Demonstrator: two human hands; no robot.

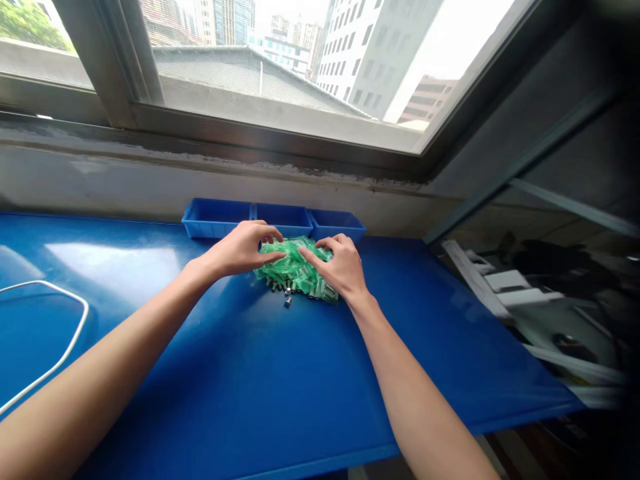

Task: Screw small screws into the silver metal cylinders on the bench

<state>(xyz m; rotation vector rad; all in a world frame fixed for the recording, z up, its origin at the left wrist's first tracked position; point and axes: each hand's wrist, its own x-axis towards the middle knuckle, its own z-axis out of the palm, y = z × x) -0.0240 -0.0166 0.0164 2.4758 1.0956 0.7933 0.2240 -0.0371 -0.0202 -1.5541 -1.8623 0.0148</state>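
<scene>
A heap of small green translucent pieces [295,267] lies on the blue tabletop, in front of the bins. Several small dark and metallic bits [288,301] lie at its near edge. My left hand [247,247] is at the heap's left side, thumb and fingers apart, with nothing visible between them. At the right side, my right hand [343,263] curves over the heap with thumb and fingers spread. Whether the fingertips touch the pieces is hard to tell. Part of the heap is hidden behind both hands.
Three joined blue bins [220,230] stand against the wall behind the heap. A white cable [75,333] loops over the table's left part. Beyond the table's right edge is a shelf [475,280] with white objects. A framed window [280,127] runs above the wall.
</scene>
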